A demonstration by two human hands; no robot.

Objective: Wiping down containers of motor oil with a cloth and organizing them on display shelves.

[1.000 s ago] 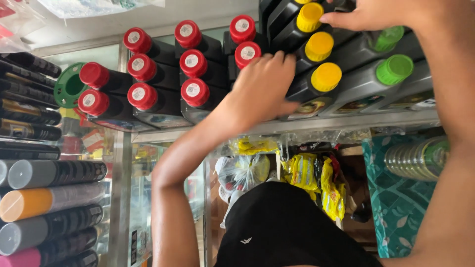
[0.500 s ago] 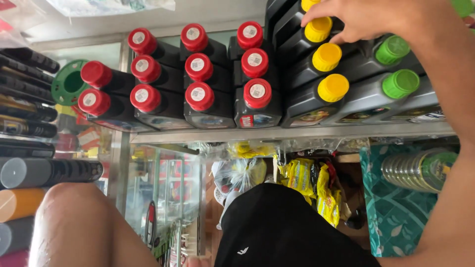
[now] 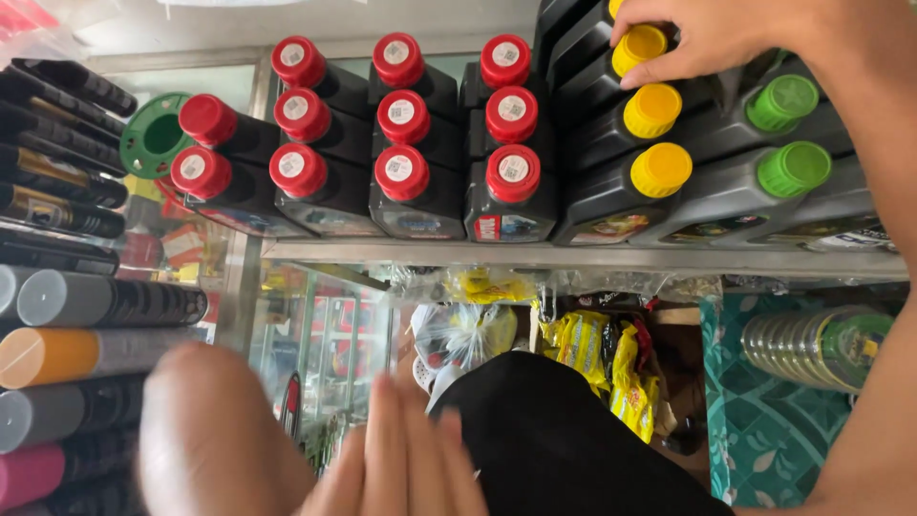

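two hands in view, going left to right. far left: spray cans (image 3: pixel 105 306) lying on their sides w/ grey, orange and pink ends, and a green reel (image 3: pixel 158 134) just above them. left hand (image 3: pixel 401 459) sits low at bottom centre-left, blurred, fingers spread and flat, holding nothing, well apart from the bottles. mid frame: black bottles w/ red caps (image 3: pixel 401 172) packed in rows on a glass shelf (image 3: pixel 573 256), caps toward the camera, touching each other. just right of them, black bottles w/ yellow caps (image 3: pixel 659 170) in a column, then grey bottles w/ green caps (image 3: pixel 793 167). right hand (image 3: pixel 707 38) at top right, fingers curled over the uppermost yellow-cap bottle (image 3: pixel 638 48), fingertips touching the cap; can't tell if it's a firm grip or just resting. below the shelf: yellow packets (image 3: pixel 597 349), a clear bag (image 3: pixel 463 334), stack of discs (image 3: pixel 812 344) far right.
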